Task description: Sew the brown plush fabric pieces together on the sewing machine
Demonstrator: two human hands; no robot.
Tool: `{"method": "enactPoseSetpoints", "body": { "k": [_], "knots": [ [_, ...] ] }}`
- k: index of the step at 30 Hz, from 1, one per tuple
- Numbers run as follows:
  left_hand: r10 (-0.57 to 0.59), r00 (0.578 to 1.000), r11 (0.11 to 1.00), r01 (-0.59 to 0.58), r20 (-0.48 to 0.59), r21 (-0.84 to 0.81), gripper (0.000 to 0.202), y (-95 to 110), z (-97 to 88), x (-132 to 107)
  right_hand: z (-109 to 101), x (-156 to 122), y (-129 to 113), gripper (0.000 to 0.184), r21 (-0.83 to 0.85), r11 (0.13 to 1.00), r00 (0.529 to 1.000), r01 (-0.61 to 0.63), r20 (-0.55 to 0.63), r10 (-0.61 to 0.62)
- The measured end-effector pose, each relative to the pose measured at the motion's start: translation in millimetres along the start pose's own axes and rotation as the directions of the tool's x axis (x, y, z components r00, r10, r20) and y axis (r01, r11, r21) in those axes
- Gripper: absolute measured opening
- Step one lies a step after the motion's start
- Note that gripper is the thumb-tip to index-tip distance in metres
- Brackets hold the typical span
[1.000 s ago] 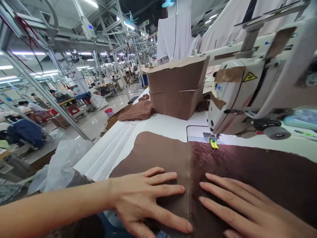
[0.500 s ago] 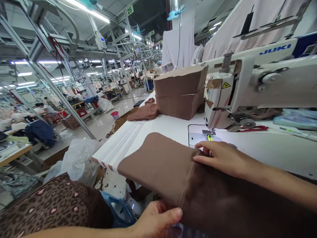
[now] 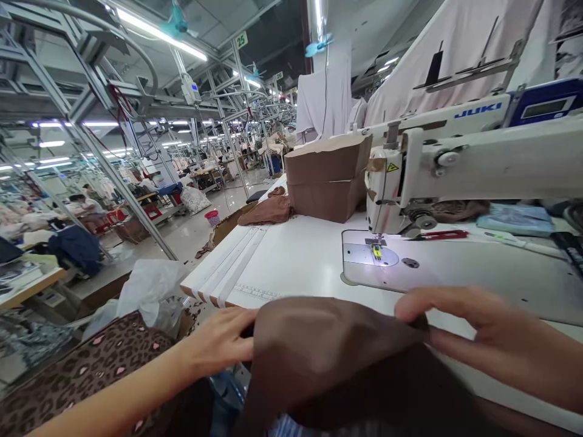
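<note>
- A leopard-print cloth lies low at the left, beside the person's left arm and off the table.
- A white plastic bag sits on the floor just past the table's left end, within easy reach of the seat.
- The left hand lies against the left edge of the brown fabric, fingers stretched forward and partly hidden behind the fold. It seems to steady that edge; whether it pinches the cloth I cannot tell.
- The brown fabric is bunched up at the near edge of the white table, off the flat surface and well short of the needle.
- Two brown cardboard boxes stand stacked at the far side, left of the machine, out of the way of the sewing surface.
- The sewing machine stands at the right; its lit needle plate is bare.
- The right hand holds the fabric's upper right edge, thumb and fingers closed on it, lifting that side.
</note>
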State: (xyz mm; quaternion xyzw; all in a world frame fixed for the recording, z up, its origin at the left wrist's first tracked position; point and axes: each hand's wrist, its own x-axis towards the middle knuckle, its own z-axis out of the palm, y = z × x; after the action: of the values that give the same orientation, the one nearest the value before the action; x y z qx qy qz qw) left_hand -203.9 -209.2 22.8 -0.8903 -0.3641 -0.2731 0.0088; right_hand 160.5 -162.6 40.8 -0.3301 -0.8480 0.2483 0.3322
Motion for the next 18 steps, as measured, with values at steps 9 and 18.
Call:
{"method": "enactPoseSetpoints", "body": {
  "k": [9, 18],
  "knots": [
    [0.152, 0.975, 0.988, -0.156, -0.163, -0.015, 0.046, 15, -25.0, 10, 5, -32, -4, 0.020, -0.349, 0.913, 0.928, 0.212, -0.220, -0.299],
    [-0.312, 0.937, 0.721, 0.340, 0.156, -0.603, 0.012, 16, -48.4, 36, -2, -31, -35, 0.030, 0.030, 0.998, 0.905, -0.060, -0.420, 0.067]
  ]
}}
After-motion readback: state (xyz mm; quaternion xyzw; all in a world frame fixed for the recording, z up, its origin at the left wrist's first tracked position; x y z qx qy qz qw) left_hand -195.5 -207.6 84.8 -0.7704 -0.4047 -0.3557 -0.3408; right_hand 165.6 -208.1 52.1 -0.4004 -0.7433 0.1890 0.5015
